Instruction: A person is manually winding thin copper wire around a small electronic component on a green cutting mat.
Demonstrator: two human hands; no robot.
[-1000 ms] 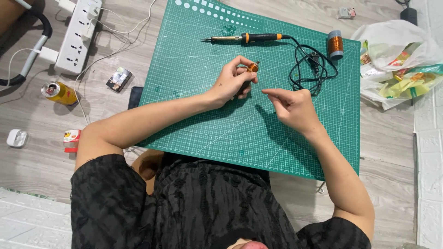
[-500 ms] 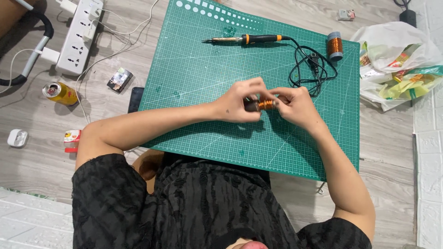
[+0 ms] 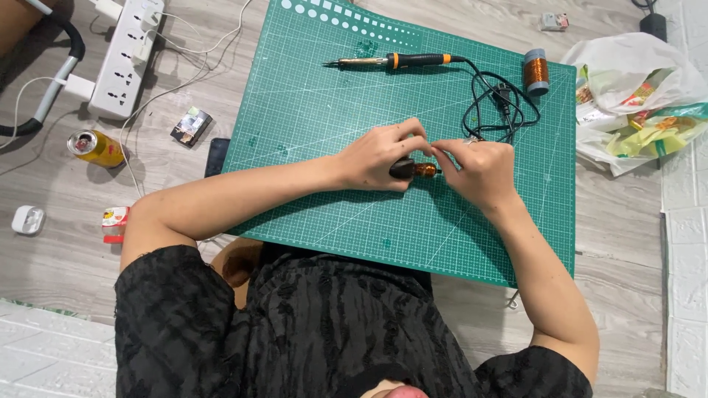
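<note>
My left hand (image 3: 380,155) grips a small dark rod wound with copper wire (image 3: 414,171) low over the green cutting mat (image 3: 332,110). My right hand (image 3: 479,169) pinches at the rod's right end, fingertips touching those of the left hand. Whether a thin wire runs between the fingers is too fine to tell. A soldering iron (image 3: 394,61) with a black and orange handle lies at the mat's far side, and its black cord (image 3: 498,107) is bunched just beyond my right hand. A spool of copper wire (image 3: 536,71) stands at the mat's far right corner.
A white power strip (image 3: 122,59) with cables lies on the wooden floor at far left, with a yellow can (image 3: 96,147), a small dark packet (image 3: 190,125) and a black phone edge (image 3: 216,156) beside the mat. A white plastic bag with colourful packets (image 3: 634,96) sits at right.
Both hands came together and dropped slightly toward me on the mat. The wound rod went from upright in the left fingers to lying level between both hands.
</note>
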